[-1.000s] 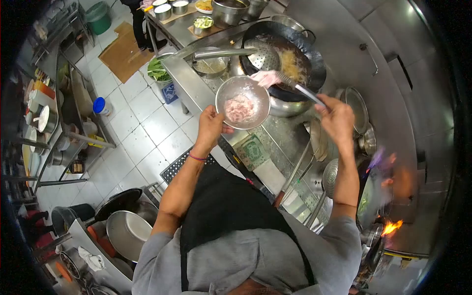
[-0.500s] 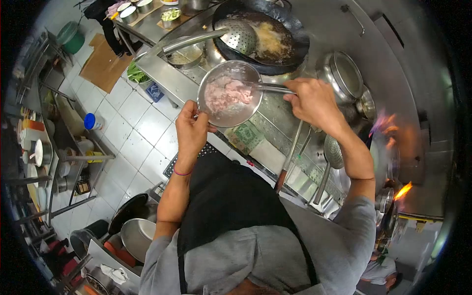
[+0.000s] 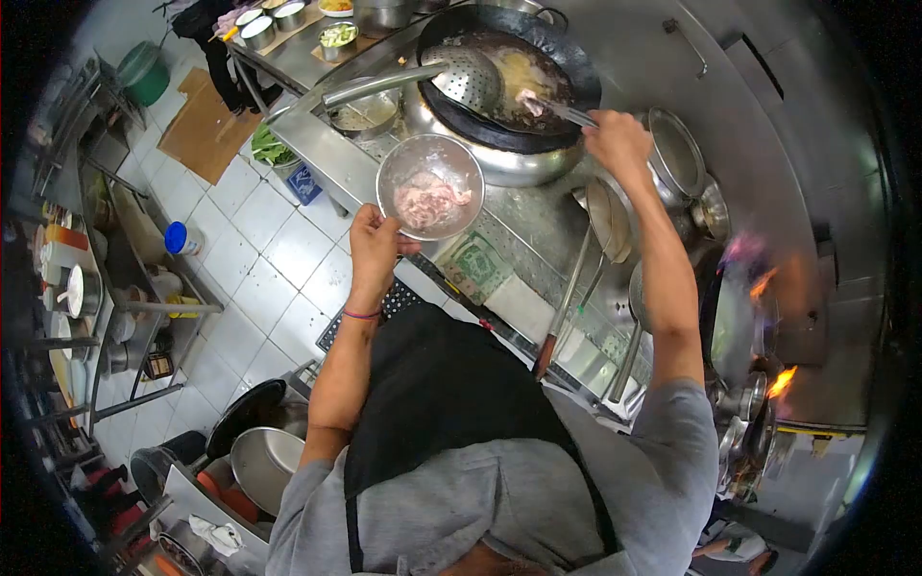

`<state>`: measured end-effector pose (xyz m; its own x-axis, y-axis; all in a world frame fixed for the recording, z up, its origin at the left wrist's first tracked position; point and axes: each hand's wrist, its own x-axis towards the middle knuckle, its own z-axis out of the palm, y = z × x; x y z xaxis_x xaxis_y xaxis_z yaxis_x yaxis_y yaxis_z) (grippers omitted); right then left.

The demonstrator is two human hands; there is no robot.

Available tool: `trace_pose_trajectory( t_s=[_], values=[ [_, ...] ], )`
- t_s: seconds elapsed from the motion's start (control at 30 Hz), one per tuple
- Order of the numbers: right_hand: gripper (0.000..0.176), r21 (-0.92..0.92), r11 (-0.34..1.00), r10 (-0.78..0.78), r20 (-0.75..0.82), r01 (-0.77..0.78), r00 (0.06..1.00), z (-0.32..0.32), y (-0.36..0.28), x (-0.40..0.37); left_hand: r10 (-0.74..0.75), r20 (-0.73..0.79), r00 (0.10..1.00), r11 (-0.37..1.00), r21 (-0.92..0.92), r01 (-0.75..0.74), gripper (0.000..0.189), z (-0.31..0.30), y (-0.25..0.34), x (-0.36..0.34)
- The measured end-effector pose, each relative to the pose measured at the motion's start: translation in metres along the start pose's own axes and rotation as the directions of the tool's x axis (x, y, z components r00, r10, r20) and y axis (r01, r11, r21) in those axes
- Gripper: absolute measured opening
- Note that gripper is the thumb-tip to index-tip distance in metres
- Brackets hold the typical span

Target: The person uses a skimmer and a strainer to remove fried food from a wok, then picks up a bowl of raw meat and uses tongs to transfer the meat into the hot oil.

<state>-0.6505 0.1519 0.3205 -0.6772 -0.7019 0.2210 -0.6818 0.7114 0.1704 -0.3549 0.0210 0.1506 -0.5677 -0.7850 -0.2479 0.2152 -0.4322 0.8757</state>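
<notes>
My left hand grips the near rim of a steel bowl, tilted toward me, with pale pink raw meat pieces inside. In my right hand are metal tongs, reaching over the black wok. A piece of meat is at the tongs' tips, just above or at the oil. Pale food bubbles in the dark oil. A perforated skimmer rests across the wok's left side, its handle sticking out over the counter.
Ladles and strainers lie on the steel counter right of the bowl. Flames rise at another burner on the right. A pan stands left of the wok. Another person's legs show at upper left. Pots sit lower left.
My right hand has moved up and away from the bowl, carrying the tongs with a piece of meat over the wok. The bowl has shifted slightly left and down.
</notes>
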Motion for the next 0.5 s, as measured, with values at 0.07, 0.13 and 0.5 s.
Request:
trace_pose_trajectory(
  t_s=[0.07, 0.13, 0.5],
  values=[
    [0.029, -0.023, 1.000, -0.002, 0.010, 0.003, 1.000, 0.026, 0.008, 0.014, 0.003, -0.007, 1.000, 0.999, -0.032, -0.003, 0.009, 0.000, 0.004, -0.004],
    [0.030, -0.043, 0.998, -0.034, 0.019, 0.035, 0.999, 0.025, 0.006, 0.019, 0.014, -0.017, 1.000, 0.999, -0.052, -0.015, 0.008, -0.001, 0.012, -0.008],
    [0.028, 0.120, 0.882, -0.469, 0.144, 0.455, 0.871, -0.055, -0.065, -0.084, 0.123, -0.032, 0.992, 0.992, 0.001, -0.123, 0.008, 0.012, 0.046, -0.021]
  ],
)
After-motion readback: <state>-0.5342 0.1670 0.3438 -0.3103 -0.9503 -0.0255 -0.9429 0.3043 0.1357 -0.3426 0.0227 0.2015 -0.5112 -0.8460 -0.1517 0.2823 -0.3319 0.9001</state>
